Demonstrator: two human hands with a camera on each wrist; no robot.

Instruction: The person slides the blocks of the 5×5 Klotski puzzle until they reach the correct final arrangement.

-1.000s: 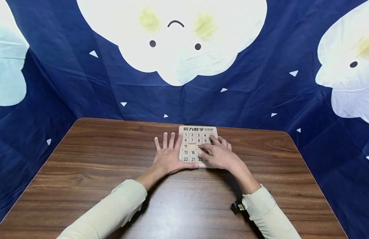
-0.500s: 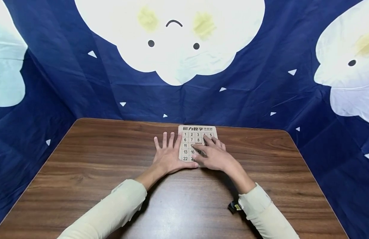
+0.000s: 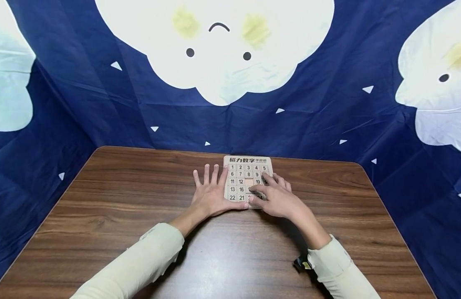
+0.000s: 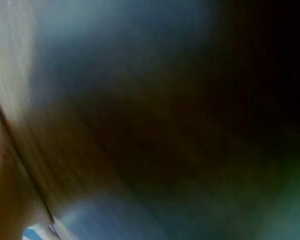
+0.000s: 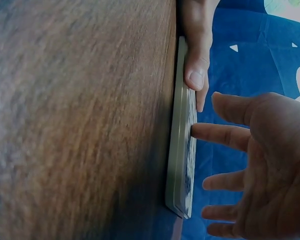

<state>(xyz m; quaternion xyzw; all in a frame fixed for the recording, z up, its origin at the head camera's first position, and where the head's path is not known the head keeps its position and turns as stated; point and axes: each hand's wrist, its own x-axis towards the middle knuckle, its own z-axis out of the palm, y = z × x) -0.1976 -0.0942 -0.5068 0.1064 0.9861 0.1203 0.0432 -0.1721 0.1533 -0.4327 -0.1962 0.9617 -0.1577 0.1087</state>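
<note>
A pale sliding number puzzle (image 3: 249, 160) lies flat near the table's far edge, its numbered square tiles in rows. Its third row reads 11, 12, a vacant slot (image 3: 249, 182), then 19. My left hand (image 3: 211, 199) is spread at the puzzle's left side, the index finger along that edge and the thumb at the near edge. From the right, my right hand (image 3: 282, 201) reaches over the tiles. In the right wrist view its index finger (image 5: 222, 135) touches the puzzle's face, the other fingers held off it. Some right-hand tiles are hidden.
The brown wooden table (image 3: 215, 249) stands against a dark blue cloth (image 3: 178, 120) with white clouds. A small black device (image 3: 301, 264) sits by the right sleeve. The left wrist view is mostly dark and blurred.
Tile 12 has slid left beside 11, and the vacant slot is now in the third column. My right hand went left, then back right. My left hand stays put.
</note>
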